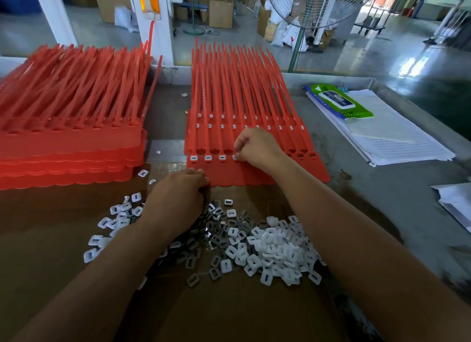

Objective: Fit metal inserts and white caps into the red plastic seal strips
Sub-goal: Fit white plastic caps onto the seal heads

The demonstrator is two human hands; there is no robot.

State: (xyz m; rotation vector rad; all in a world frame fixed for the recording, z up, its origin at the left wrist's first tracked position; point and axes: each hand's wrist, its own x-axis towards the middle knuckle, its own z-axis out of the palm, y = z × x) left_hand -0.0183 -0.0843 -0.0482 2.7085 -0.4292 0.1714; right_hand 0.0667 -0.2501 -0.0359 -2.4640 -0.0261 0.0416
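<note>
White caps [275, 247], left hand [175, 204], right hand [254, 145] pinching cap [235, 157] on red strips [257, 174]

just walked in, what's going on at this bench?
A person is capping a sheet of red seal strips. The right hand pinches a white cap at the fourth socket of the near row; three sockets to its left are already capped. The left hand rests at the sheet's near edge, above a loose pile of caps and metal inserts; its grip is unclear.
</note>
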